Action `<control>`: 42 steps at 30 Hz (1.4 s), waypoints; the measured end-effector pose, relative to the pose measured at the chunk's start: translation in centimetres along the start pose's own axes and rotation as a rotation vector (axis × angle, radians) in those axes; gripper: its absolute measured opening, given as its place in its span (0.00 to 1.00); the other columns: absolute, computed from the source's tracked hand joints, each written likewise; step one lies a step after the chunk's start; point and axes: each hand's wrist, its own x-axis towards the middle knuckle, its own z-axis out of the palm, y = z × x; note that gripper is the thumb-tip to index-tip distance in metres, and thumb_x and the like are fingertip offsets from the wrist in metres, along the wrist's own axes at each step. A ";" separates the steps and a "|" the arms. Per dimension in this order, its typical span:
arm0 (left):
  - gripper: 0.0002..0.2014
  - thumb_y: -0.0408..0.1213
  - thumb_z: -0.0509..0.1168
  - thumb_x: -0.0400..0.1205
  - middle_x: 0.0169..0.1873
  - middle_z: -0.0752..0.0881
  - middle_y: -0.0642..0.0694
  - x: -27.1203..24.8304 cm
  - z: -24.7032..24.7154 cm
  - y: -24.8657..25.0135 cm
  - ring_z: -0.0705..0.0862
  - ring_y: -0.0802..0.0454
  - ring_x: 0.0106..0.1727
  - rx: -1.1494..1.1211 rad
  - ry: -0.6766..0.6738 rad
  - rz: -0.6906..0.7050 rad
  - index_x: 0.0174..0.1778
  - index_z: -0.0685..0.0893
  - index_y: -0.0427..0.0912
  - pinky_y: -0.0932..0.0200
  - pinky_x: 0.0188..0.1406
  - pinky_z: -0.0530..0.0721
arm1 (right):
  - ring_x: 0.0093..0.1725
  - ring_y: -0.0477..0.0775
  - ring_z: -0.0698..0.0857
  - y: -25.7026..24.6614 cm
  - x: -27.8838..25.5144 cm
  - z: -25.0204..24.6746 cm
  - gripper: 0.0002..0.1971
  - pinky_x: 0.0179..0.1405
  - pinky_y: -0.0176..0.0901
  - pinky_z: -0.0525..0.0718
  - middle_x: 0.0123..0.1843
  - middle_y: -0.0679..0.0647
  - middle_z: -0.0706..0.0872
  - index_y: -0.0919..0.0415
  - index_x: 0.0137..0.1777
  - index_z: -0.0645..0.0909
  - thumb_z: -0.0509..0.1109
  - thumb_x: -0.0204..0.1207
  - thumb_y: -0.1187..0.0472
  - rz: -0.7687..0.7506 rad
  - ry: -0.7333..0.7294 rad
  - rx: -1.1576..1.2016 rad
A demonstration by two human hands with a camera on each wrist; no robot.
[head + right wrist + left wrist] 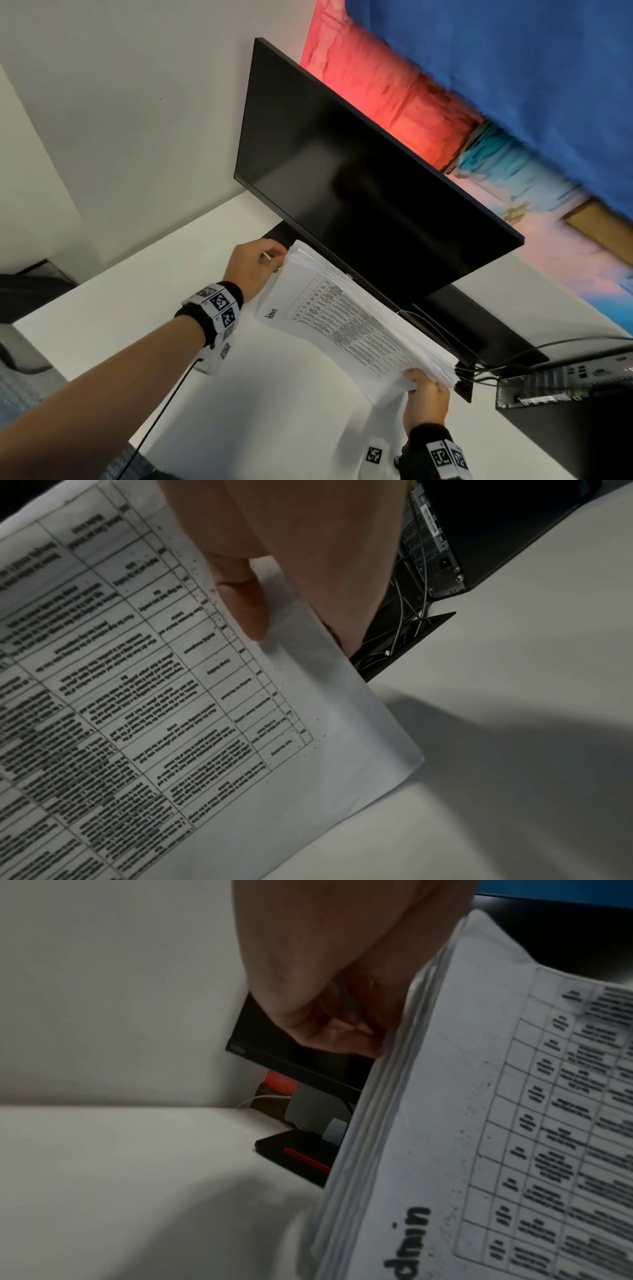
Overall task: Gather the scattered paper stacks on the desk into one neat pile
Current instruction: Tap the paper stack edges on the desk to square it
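Observation:
A thick stack of printed paper (346, 322), topped by a table sheet headed "Admin", is held tilted above the white desk (137, 308) in front of the monitor. My left hand (263, 263) grips the stack's far left end, fingers curled behind it; in the left wrist view the left hand (342, 1010) sits against the paper stack's edge (387, 1110). My right hand (424, 387) pinches the near right end. In the right wrist view its thumb (246, 601) presses on the top sheet (137, 696), the fingers hidden underneath.
A black monitor (359, 178) stands right behind the stack, on a black base (294, 1150) with a red stripe. A small black computer (565, 380) with cables (479, 370) lies at the right. A printed tag (374, 455) lies on the desk near my right wrist.

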 end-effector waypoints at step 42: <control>0.20 0.56 0.71 0.79 0.56 0.84 0.48 0.0 2.4 4.5 0.83 0.52 0.56 -0.096 0.008 -0.067 0.59 0.78 0.46 0.61 0.54 0.80 | 0.62 0.65 0.84 -1.0 -1.4 0.0 0.17 0.75 0.62 0.77 0.61 0.62 0.88 0.64 0.57 0.86 0.67 0.72 0.78 -0.016 -0.043 -0.042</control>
